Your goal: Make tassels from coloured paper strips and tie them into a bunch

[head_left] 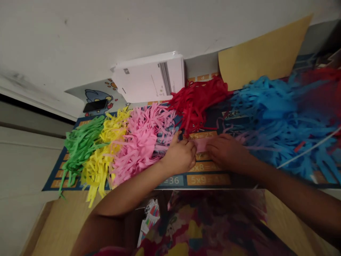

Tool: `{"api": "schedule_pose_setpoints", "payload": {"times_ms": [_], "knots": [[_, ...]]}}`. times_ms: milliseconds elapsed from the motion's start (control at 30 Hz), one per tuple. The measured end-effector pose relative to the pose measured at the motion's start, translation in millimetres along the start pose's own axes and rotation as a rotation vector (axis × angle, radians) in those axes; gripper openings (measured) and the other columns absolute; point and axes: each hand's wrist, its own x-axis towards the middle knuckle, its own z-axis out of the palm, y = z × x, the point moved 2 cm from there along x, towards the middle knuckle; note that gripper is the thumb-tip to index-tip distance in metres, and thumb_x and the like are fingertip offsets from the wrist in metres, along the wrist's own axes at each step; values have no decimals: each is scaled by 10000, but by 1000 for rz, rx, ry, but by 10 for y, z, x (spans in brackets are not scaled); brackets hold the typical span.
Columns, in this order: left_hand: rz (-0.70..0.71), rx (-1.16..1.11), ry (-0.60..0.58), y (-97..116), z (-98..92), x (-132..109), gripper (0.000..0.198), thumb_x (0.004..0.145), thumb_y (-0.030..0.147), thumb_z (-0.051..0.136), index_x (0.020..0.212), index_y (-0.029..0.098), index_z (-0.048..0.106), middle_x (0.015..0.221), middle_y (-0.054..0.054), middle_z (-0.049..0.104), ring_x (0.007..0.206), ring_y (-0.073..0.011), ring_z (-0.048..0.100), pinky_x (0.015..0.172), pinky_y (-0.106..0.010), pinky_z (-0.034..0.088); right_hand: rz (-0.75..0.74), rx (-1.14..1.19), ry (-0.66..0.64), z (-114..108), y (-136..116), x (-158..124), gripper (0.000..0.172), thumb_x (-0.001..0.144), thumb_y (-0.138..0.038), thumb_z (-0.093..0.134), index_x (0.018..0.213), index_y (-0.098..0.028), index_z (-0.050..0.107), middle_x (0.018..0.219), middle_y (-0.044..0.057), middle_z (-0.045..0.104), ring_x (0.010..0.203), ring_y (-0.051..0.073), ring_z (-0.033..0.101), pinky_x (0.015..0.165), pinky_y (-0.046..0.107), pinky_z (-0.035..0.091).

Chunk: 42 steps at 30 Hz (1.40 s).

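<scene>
My left hand (181, 154) and my right hand (226, 153) meet over a times-table mat (207, 179), pinching a small piece of pink paper (201, 144) between them. Fringed paper strips lie in heaps across the mat. Pink strips (138, 145) sit just left of my left hand, with yellow strips (105, 149) and green strips (80, 149) further left. Red strips (197, 103) lie above my hands, and blue strips (282, 124) spread right of my right hand.
A white boxy printer (149, 77) and a black smartphone (95, 105) stand beyond the mat, near a white wall (80, 32). A tan card sheet (266, 51) leans at the back. Below the mat are a wooden surface (64, 220), multicoloured patterned cloth (202, 227) and printed paper scraps (149, 220).
</scene>
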Motion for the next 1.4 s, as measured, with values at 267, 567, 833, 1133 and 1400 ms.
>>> {"api": "schedule_pose_setpoints", "payload": {"times_ms": [267,567,833,1133,1400], "knots": [[-79,74,103,-15,121,-17,191,940,174,492,951,158,682,881,-73,695,863,-224,640,1132,-656,218,84,-12,17,-13,99,29,91,867,-204,569,865,-160,648,876,84,691,846,231,583,798,368,307],[-45,13,165,-98,111,-201,216,992,188,484,1003,198,700,971,-23,756,860,-167,669,1190,-614,179,19,-50,121,44,202,-162,259,957,-122,444,1018,-175,691,1121,88,719,1003,222,608,903,397,331],[-61,57,188,7,34,-224,173,975,196,514,973,191,687,911,-32,729,937,-202,622,1183,-611,157,-17,-50,140,9,90,-149,219,971,-146,482,957,-191,696,992,64,735,941,217,611,877,395,330],[-46,33,163,174,107,-118,196,1006,195,452,1006,191,648,939,-18,703,928,-209,578,1029,-510,300,-13,-107,208,-93,-111,-142,189,970,-164,503,959,-180,692,991,55,734,1000,227,592,857,384,325],[-64,24,151,114,197,-225,206,993,176,479,937,171,678,888,-35,703,880,-196,587,1023,-497,288,-43,-17,146,4,17,-235,269,995,-128,443,957,-166,706,1019,79,738,942,222,625,809,368,346]]}}
